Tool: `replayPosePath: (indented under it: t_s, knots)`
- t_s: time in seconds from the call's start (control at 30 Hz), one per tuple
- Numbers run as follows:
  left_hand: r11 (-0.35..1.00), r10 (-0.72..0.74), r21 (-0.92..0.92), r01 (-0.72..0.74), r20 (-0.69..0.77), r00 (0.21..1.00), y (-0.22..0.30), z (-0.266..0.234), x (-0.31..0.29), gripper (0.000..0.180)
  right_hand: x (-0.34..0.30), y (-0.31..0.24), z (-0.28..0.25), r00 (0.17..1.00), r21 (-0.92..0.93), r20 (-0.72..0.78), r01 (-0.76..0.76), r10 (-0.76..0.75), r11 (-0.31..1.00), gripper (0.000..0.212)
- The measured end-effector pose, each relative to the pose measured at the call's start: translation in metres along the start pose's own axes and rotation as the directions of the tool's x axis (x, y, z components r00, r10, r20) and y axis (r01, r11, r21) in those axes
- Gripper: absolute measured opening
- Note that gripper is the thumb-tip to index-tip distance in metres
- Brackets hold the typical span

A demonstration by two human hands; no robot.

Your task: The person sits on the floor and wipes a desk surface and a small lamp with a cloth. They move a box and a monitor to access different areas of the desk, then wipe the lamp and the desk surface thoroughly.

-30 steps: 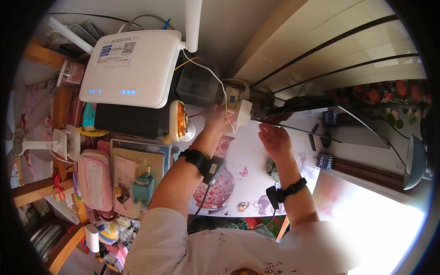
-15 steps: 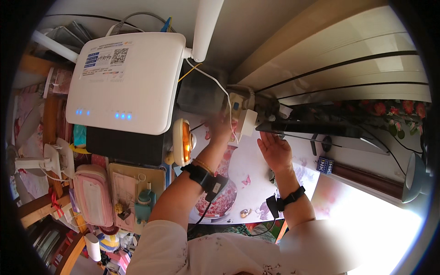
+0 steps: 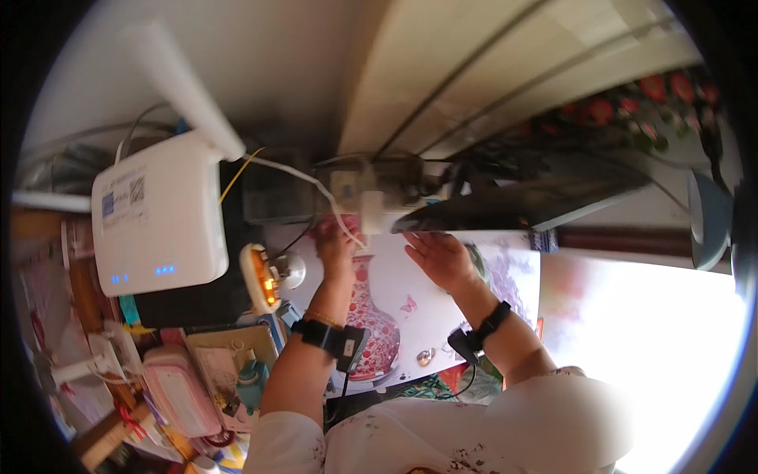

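My left hand reaches over the desk beside a white power adapter and a white cable. Its fingers are smeared by motion, so I cannot make out whether anything is in them. Near the left corner of a dark flat screen, my right hand is held up with its fingers stretched out and nothing in it. The fingertips come close to the screen's lower edge; whether they touch is unclear. A beige power strip lies behind the adapter, partly hidden.
At left, a white router with lit blue lights stands on a dark box. Beside it are an orange-lit lamp, a pink pencil case and a teal bottle. A printed mat covers the desk; a blue-grey bowl-like shade is at right.
The view has shifted, and the router now appears lower and farther left. My left hand has drawn back from behind the adapter area. My right hand stays by the screen's corner, fingers spread more.
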State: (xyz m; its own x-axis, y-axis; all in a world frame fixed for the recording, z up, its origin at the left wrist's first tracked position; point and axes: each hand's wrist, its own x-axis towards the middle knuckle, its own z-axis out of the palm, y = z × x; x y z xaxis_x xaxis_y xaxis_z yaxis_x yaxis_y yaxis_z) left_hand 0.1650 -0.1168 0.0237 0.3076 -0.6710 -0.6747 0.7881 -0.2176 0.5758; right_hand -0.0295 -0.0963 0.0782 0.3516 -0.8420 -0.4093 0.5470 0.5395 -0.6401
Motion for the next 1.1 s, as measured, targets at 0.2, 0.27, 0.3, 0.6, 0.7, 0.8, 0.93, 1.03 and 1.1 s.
replayPosePath:
  t_s: [0.2, 0.27, 0.3, 0.6, 0.7, 0.8, 0.93, 1.03, 1.1]
  knots:
    - [0.921, 0.143, 0.339, -0.194, 0.169, 0.975, 0.02, -0.019, -0.073, 0.011, -0.028, -0.036, -0.038, 0.86, 0.226, -0.51, 0.135, -0.001, 0.965, 0.021]
    - [0.831, 0.337, 0.323, -0.452, 0.353, 0.873, 0.041, 0.013, -0.101, 0.023, -0.03, -0.054, -0.087, 0.818, 0.27, -0.542, 0.385, -0.191, 0.882, 0.027]
    - [0.771, 0.416, 0.292, -0.566, 0.443, 0.794, 0.052, 0.033, -0.116, 0.028, -0.03, -0.063, -0.126, 0.812, 0.319, -0.528, 0.462, -0.249, 0.828, 0.025]
    - [0.756, 0.52, -0.004, -0.655, 0.613, 0.595, 0.084, 0.113, -0.128, 0.072, 0.007, -0.141, -0.117, 0.839, 0.711, -0.498, 0.54, -0.219, 0.452, 0.073]
    - [0.753, 0.61, -0.017, -0.657, 0.392, 0.689, 0.067, 0.129, -0.138, 0.071, 0.009, -0.14, -0.125, 0.834, 0.71, -0.437, 0.55, -0.337, 0.439, 0.071]
    - [0.722, 0.653, -0.031, -0.691, 0.361, 0.666, 0.062, 0.139, -0.143, 0.071, 0.0, -0.142, -0.128, 0.839, 0.698, -0.443, 0.544, -0.316, 0.467, 0.069]
    - [0.713, 0.645, -0.037, -0.7, 0.426, 0.634, 0.067, 0.127, -0.129, 0.073, -0.018, -0.142, -0.114, 0.84, 0.693, -0.418, 0.541, -0.346, 0.476, 0.065]
    - [0.687, 0.675, -0.051, -0.725, 0.413, 0.611, 0.063, 0.133, -0.144, 0.068, -0.029, -0.136, -0.118, 0.858, 0.678, -0.418, 0.514, -0.299, 0.526, 0.057]
    - [0.701, 0.663, -0.077, -0.709, 0.437, 0.608, 0.058, 0.131, -0.149, 0.066, -0.033, -0.128, -0.127, 0.843, 0.65, -0.415, 0.538, -0.342, 0.537, 0.055]
